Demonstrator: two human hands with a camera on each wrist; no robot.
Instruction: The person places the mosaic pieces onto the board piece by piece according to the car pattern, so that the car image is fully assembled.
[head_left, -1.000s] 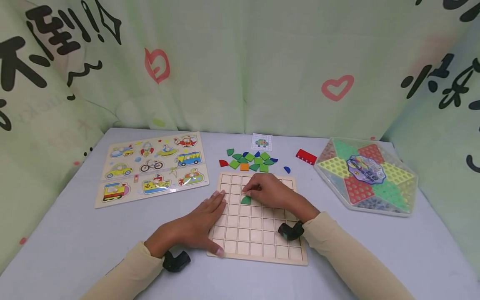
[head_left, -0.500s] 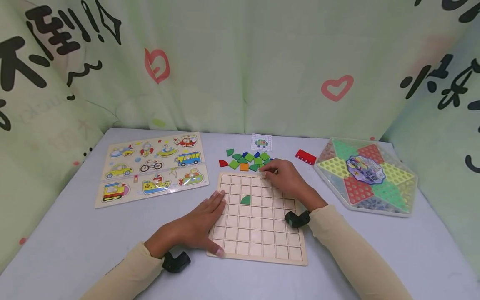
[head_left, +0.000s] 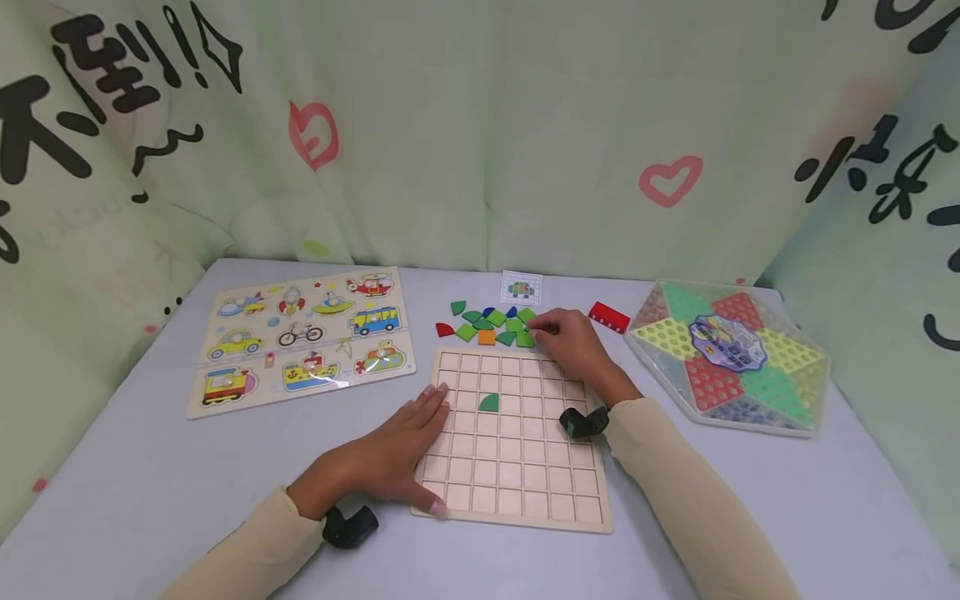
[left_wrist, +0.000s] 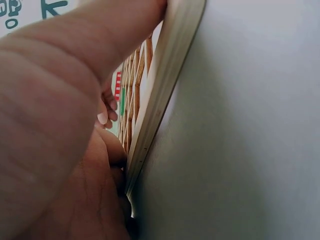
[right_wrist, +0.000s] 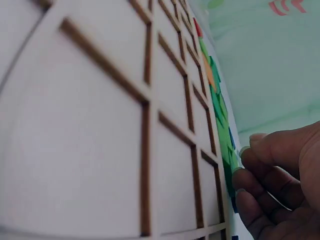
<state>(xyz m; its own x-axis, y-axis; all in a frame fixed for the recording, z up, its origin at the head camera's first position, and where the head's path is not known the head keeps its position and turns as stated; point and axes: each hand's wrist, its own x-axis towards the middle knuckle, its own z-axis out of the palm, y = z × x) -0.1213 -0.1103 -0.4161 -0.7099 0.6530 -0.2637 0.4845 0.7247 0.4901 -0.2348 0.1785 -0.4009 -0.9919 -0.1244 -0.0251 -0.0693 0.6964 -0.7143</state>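
Head view: a pale lilac worktop [head_left: 127, 475] runs back to a light green curtain [head_left: 420, 192], which also hangs along its left and right edges, printed with black characters and red hearts [head_left: 671, 181]. A wooden grid board [head_left: 517, 475] lies near the middle, one green quarter-round piece [head_left: 489, 403] in its grid. The left hand [head_left: 390, 450] rests flat on the board's left side, thumb spread from the fingers. Between board and far edge lie loose coloured pieces [head_left: 486, 337], with a small printed card [head_left: 521, 288] behind. The right hand [head_left: 573, 342] reaches these pieces with bent fingers; whether it pinches one, I cannot tell. A vehicle puzzle [head_left: 270, 358] sits towards the far left corner, a hexagonal box [head_left: 727, 350] by the far right corner, a red strip [head_left: 608, 317] just beside it.

Left wrist view: the thumb touches the board's rim; shadow greys the worktop alongside.

Right wrist view: thumb and fingertips are drawn close together beside the green pieces, the curtain behind them
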